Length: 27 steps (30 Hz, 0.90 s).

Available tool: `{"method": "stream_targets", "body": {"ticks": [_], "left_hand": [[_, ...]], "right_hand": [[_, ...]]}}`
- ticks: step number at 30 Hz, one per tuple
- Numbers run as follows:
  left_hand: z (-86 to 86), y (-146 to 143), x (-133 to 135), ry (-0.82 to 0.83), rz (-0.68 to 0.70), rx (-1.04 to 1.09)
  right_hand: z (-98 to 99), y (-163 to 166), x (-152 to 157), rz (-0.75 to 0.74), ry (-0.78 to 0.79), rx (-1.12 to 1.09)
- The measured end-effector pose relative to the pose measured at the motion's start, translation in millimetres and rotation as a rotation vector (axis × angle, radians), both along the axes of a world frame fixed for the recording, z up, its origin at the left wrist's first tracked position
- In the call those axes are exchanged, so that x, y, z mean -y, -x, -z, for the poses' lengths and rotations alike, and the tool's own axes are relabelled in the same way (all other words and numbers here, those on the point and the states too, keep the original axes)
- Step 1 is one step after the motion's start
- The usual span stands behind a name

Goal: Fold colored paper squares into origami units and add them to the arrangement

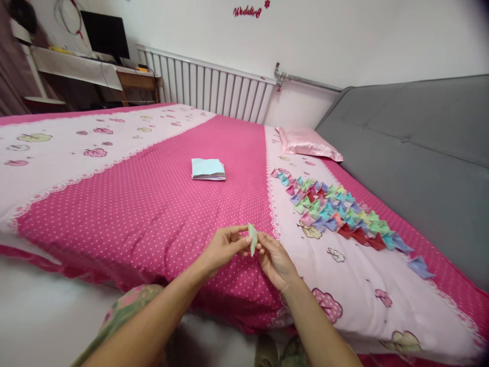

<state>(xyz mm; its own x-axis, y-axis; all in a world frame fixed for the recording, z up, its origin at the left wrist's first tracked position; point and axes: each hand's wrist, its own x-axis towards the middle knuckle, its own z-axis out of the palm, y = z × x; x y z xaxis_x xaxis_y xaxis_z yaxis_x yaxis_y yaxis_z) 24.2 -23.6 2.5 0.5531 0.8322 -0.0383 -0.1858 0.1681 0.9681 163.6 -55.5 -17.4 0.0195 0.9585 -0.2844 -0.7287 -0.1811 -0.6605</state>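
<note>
Lower centre, I see the left hand and right hand pinching paper: likely light, crushable, best held by edges; folds unclear.

Readable text: one word, "Wedding", as lettering on the white wall. Location: 12 o'clock in the head view, close to the top edge, whole word in frame. Capital W first, rest lowercase, flowing cursive script. Colour dark pinkish red, same tone on all letters, strong contrast against the white behind. Reads upright, left to right, on a single line, W at the 9 o'clock end, g at the 3 o'clock end. Flower shape in matching red, just beside the word, off toward 2 o'clock. Sticker or raised letters: cannot tell.
</note>
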Motion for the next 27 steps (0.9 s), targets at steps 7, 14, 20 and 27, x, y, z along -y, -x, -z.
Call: {"method": "stream_targets", "body": {"ticks": [7,14,20,27], "left_hand": [[-1.0,3,0,-0.009,0.049,0.008],[4.4,0,0,-0.101,0.020,-0.009],[15.2,-7,1,-0.214,-0.063,-0.050],[12.1,-3,3,-0.448,-0.356,-0.281]], "right_hand": [[2.3,-2,-1,-0.070,0.010,-0.051],[1.7,1,0,-0.090,-0.030,-0.009],[2.6,7,2,-0.009,-0.102,0.203],[1.0,10,8,0.059,-0.351,0.593]]}}
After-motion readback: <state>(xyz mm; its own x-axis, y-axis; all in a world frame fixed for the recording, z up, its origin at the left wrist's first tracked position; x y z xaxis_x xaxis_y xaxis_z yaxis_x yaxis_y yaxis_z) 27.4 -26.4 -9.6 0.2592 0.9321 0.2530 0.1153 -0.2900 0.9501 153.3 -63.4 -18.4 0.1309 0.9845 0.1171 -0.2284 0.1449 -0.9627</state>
